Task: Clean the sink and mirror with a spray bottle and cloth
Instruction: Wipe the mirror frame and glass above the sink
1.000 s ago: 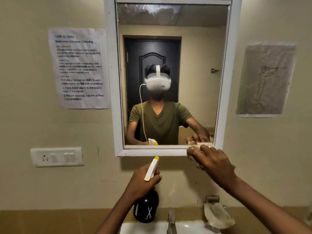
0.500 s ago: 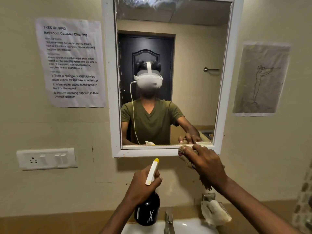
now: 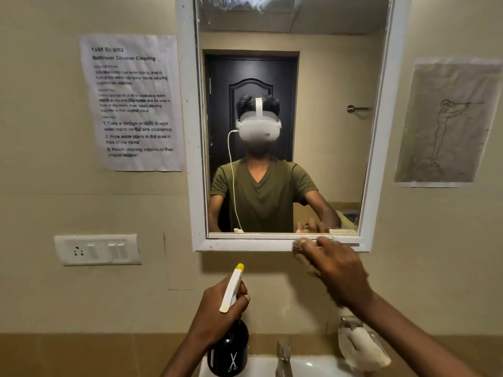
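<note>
Bathroom, framed wall mirror, white sink, tap

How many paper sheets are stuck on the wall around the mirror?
2. A printed task sheet is left of the mirror, and a sketch of a standing figure is to its right. None appear hidden.

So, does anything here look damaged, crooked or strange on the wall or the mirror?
Yes. The top of the mirror carries a whitish smear across the glass. The instruction sheet and the drawing both hang slightly tilted and wrinkled. Nothing looks broken.
</note>
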Demonstrator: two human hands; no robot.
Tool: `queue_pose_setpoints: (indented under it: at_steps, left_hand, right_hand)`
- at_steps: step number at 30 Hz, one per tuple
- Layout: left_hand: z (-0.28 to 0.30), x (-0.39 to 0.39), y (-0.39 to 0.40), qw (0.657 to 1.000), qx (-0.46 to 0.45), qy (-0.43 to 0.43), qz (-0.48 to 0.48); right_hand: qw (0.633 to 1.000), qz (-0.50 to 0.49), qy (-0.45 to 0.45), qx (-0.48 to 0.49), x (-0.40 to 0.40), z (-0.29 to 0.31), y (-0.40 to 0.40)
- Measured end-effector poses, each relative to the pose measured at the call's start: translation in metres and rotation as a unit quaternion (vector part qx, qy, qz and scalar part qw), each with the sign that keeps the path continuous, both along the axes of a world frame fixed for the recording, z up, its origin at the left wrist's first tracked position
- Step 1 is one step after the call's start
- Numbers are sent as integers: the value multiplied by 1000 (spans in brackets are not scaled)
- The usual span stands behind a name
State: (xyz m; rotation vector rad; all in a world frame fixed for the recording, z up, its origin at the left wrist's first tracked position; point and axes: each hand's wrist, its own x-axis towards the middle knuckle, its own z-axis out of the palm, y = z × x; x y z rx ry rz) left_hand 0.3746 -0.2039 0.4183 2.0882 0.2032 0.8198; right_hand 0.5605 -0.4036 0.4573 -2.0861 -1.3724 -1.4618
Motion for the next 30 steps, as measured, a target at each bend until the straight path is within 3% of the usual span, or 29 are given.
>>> queue_pose_setpoints:
  at_steps: [3, 10, 15, 19, 24, 30]
  left_hand:
    - [-2, -8, 6, 1000, 0, -2, 10]
    - [-6, -9, 13, 1000, 4, -3, 25]
    - [1, -7, 18, 1000, 6, 4, 28]
    - [5, -2, 18, 998, -1, 4, 56]
    - [8, -1, 18, 1000, -6, -6, 14]
    - [3, -16, 24, 998, -33, -23, 52]
  right_hand:
    - [999, -33, -28, 1, 6, 0, -6]
    - [999, 27, -36, -9, -50, 6, 110]
    - [1000, 19, 14, -4, -24, 3, 46]
    - [998, -53, 31, -5, 4, 1, -11]
    - [996, -72, 45, 13, 0, -2, -10]
    - [1000, -20, 13, 10, -19, 2, 29]
